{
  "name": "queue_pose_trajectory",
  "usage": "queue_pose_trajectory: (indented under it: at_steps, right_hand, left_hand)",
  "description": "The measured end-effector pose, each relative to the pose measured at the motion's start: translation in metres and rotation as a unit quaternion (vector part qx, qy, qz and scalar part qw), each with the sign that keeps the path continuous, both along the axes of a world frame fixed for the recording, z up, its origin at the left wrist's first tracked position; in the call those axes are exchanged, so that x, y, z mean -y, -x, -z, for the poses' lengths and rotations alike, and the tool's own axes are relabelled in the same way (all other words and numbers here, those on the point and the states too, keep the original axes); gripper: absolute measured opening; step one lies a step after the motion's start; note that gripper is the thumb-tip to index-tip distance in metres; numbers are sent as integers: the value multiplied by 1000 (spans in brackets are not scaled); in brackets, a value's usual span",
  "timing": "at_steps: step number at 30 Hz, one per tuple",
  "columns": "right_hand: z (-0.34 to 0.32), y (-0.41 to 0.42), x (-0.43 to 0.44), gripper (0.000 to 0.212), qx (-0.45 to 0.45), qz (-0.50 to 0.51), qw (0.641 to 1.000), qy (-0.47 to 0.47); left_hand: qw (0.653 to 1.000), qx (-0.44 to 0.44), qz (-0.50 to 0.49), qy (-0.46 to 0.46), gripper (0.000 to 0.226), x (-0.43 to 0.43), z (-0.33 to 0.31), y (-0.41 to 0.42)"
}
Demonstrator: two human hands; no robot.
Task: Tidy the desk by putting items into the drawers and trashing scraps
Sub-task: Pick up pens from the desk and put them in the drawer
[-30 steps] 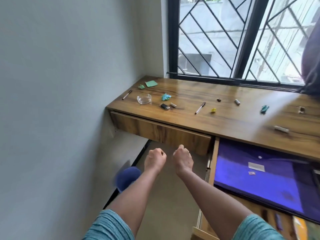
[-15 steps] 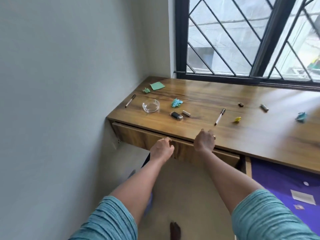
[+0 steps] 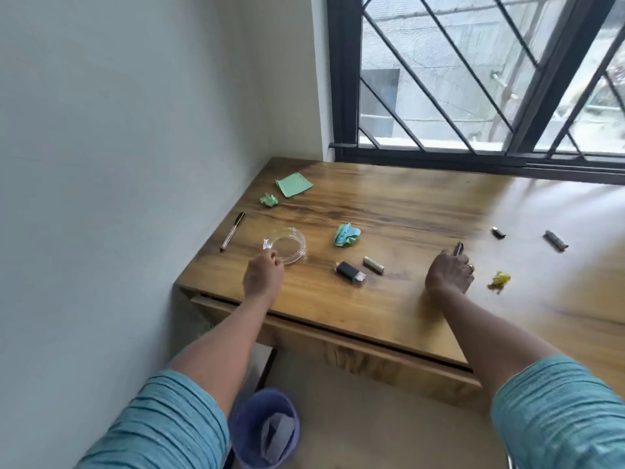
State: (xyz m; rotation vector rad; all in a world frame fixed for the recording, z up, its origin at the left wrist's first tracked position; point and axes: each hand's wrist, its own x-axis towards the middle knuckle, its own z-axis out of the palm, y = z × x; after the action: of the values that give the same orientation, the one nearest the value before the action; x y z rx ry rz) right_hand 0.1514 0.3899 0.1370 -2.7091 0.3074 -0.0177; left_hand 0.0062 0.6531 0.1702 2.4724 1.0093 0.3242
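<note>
Standing on the floor nearest the camera is a blue bin point(image 3: 267, 431) with paper inside, below the drawer front point(image 3: 355, 353). On the tabletop point(image 3: 389, 204), the left hand point(image 3: 263, 277) is curled and pinches the near rim of the clear dish point(image 3: 289, 247). The right hand point(image 3: 448, 272) is clenched around a dark pen point(image 3: 458, 248). Between the 2 hands lie a black USB stick point(image 3: 350, 271) and a tan stub point(image 3: 373, 265). A yellow scrap point(image 3: 500, 278) lies near the right hand. Farther are a teal scrap point(image 3: 346, 234), a second pen point(image 3: 232, 231), a green scrap point(image 3: 269, 200) and a green note point(image 3: 293, 185).
</note>
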Motion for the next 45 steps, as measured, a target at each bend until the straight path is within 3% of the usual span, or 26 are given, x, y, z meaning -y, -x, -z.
queue_pose_trajectory:
  at_steps: [7, 11, 17, 23, 27, 37, 45]
  right_hand:
    - [0, -1, -47, 28, 28, -48, 998, -15]
    - [2, 15, -75, 31, 44, -100, 994, 27]
    - [0, 35, -100, 28, 75, -104, 990, 59]
    - [12, 64, -88, 27, 89, -82, 989, 81]
    - [17, 80, -71, 29, 90, -41, 993, 70]
    - [14, 133, -26, 32, 101, -41, 993, 41]
    - [4, 194, 51, 27, 168, -128, 976, 53]
  left_hand:
    - [993, -92, -7, -71, 31, -82, -8, -20]
    - [986, -150, -45, -54, 33, -120, -12, -38]
    - [989, -134, -65, -4, 37, -155, 1, -66]
    - [992, -67, -95, 59, 37, -153, 15, -70]
    - [971, 17, -184, 153, 43, -146, 22, -71]
    - [981, 90, -146, 93, 27, -74, 10, -6]
    - [940, 217, -187, 187, 30, 47, 25, 75]
